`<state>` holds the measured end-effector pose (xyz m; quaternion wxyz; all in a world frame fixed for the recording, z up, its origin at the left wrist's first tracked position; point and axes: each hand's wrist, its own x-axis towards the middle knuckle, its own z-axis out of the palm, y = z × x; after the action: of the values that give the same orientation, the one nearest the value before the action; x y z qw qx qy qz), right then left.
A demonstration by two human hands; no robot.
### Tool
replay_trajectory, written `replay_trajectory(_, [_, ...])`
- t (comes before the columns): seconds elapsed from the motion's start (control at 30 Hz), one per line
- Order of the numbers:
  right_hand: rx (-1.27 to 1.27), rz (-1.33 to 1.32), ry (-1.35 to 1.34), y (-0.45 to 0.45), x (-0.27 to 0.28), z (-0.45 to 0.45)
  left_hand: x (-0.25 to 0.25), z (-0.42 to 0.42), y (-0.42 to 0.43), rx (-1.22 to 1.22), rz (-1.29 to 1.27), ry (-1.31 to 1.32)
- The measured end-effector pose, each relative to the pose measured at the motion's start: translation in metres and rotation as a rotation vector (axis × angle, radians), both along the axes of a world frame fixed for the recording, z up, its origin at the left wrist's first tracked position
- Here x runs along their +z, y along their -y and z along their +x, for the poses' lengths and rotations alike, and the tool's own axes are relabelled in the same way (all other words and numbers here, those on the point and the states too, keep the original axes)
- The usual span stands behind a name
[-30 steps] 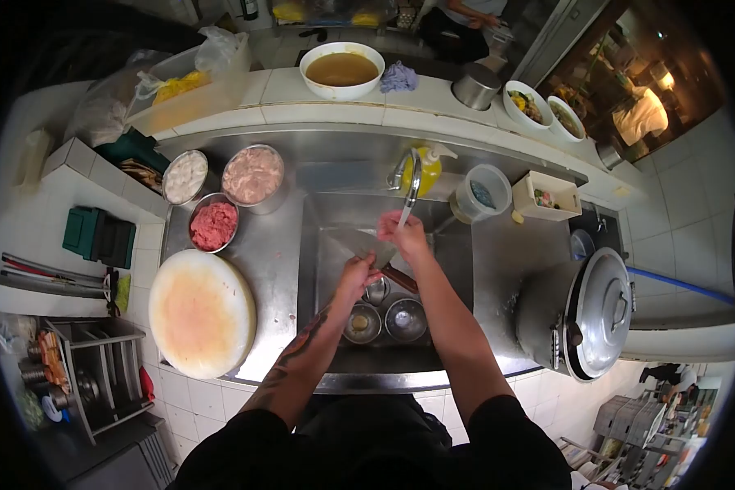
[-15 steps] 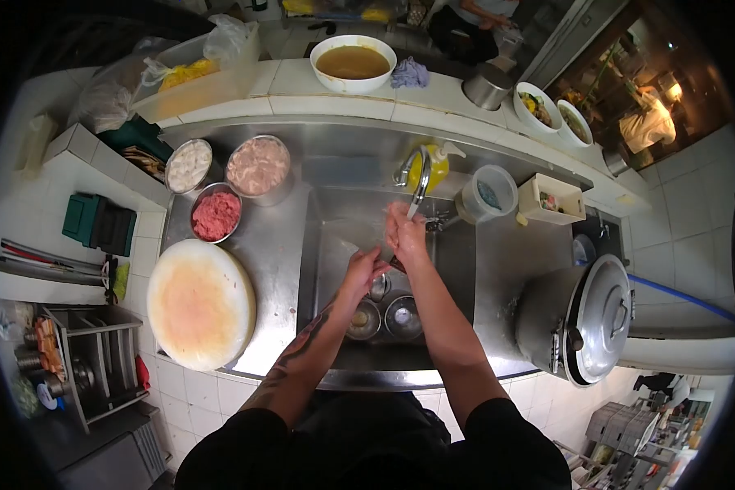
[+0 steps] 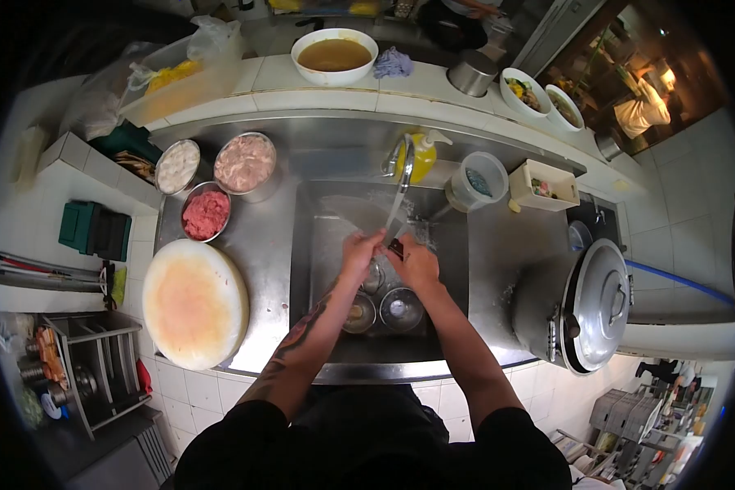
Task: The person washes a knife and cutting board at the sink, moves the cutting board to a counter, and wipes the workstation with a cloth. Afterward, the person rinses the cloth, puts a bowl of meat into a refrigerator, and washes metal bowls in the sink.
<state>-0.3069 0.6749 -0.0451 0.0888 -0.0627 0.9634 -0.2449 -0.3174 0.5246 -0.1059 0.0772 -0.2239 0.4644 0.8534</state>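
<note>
Both my hands are over the sink (image 3: 322, 343), under the running faucet (image 3: 406, 159). Between them is a knife with a dark handle (image 3: 396, 246); its broad, pale blade (image 3: 355, 211) points to the far left and is hard to make out through the water. My right hand (image 3: 417, 263) is closed around the handle. My left hand (image 3: 361, 253) is closed on the knife near the handle, fingertips in the stream. Below the hands, several metal bowls (image 3: 402, 309) lie on the sink bottom.
Left of the sink stand a round cutting board (image 3: 194, 304) and metal containers of ground meat (image 3: 206, 214) and paler meat (image 3: 245, 163). A yellow soap bottle (image 3: 423, 155), a clear tub (image 3: 469, 184) and a large lidded pot (image 3: 547, 306) are rightward. A bowl of brown liquid (image 3: 335, 57) tops the ledge.
My right hand has come down from the faucet stream to the knife handle beside my left hand. The knife has shifted up into the water. The view has moved slightly.
</note>
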Motion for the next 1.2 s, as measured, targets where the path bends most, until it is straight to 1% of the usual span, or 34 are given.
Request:
replay_trajectory(0.03, [-0.007, -0.001, 0.002, -0.002, 0.000, 0.003, 0.005, -0.002, 0.001, -0.007, -0.001, 0.002])
replay_trajectory(0.1, [0.050, 0.042, -0.163, -0.007, 0.000, 0.012, 0.012, -0.011, 0.009, 0.040, -0.120, 0.053])
replay_trajectory(0.17, [0.022, 0.021, -0.211, -0.013, 0.004, 0.022, 0.007, -0.020, 0.021, 0.002, -0.123, 0.064])
replay_trajectory(0.23, [-0.004, 0.002, -0.259, -0.023, 0.009, 0.034, 0.005, -0.027, 0.031, 0.144, -0.203, 0.112])
replay_trajectory(0.37, [-0.014, 0.004, -0.325, -0.045, 0.013, 0.058, 0.001, -0.035, 0.070, 0.015, -0.216, 0.085])
replay_trajectory(0.4, [-0.029, 0.013, -0.333, -0.050, 0.012, 0.063, -0.013, -0.035, 0.090, 0.008, -0.217, 0.085])
replay_trajectory(0.47, [-0.079, 0.049, -0.287, -0.060, 0.004, 0.071, -0.046, -0.039, 0.121, 0.106, -0.477, -0.095])
replay_trajectory(0.5, [-0.117, 0.085, -0.246, -0.065, 0.001, 0.070, -0.038, -0.038, 0.114, 0.097, -0.476, -0.103])
replay_trajectory(0.57, [-0.099, 0.055, -0.253, -0.064, -0.008, 0.064, 0.006, -0.012, 0.092, -0.006, -1.457, -0.520])
replay_trajectory(0.6, [-0.069, 0.026, -0.260, -0.061, -0.010, 0.061, 0.034, 0.002, 0.068, -0.153, -1.491, -0.645])
replay_trajectory(0.63, [-0.070, 0.022, -0.260, -0.056, -0.009, 0.056, 0.056, 0.018, 0.052, -0.366, -1.520, -0.788])
replay_trajectory(0.67, [-0.036, -0.003, -0.222, -0.051, -0.007, 0.051, 0.068, 0.028, 0.041, -0.584, -1.536, -0.929])
replay_trajectory(0.7, [-0.001, -0.027, -0.183, -0.046, -0.005, 0.046, 0.062, 0.028, 0.031, -0.586, -1.541, -0.931])
replay_trajectory(0.77, [0.027, -0.047, -0.175, -0.036, -0.001, 0.043, 0.042, 0.027, 0.020, -0.754, -1.234, -0.800])
replay_trajectory(0.8, [0.046, -0.054, -0.177, -0.032, 0.004, 0.043, 0.044, 0.024, 0.019, -0.754, -1.237, -0.801])
replay_trajectory(0.87, [0.064, -0.059, -0.185, -0.025, 0.007, 0.042, 0.049, 0.007, 0.017, -0.851, -1.505, -0.852])
replay_trajectory(0.9, [0.068, -0.055, -0.202, -0.022, 0.007, 0.043, 0.051, -0.002, 0.013, -0.847, -1.505, -0.855])
replay_trajectory(0.97, [0.073, -0.049, -0.219, -0.019, 0.008, 0.047, 0.051, -0.018, 0.004, -0.954, -1.591, -0.723])
replay_trajectory(1.0, [0.089, -0.033, -0.226, -0.017, 0.009, 0.048, 0.046, -0.025, -0.002, -0.951, -1.591, -0.725])
replay_trajectory(1.07, [0.117, -0.014, -0.237, -0.018, 0.012, 0.052, 0.027, -0.040, -0.012, -0.766, -1.745, -0.620])
replay_trajectory(1.1, [0.143, -0.007, -0.227, -0.021, 0.013, 0.054, 0.014, -0.053, -0.013, -0.756, -1.749, -0.615])
replay_trajectory(1.17, [0.169, 0.001, -0.218, -0.026, 0.013, 0.053, -0.009, -0.080, -0.014, -0.556, -1.835, -0.469])
replay_trajectory(1.2, [0.116, 0.005, -0.180, -0.030, 0.012, 0.053, 0.001, -0.084, -0.014, -0.555, -1.834, -0.470])
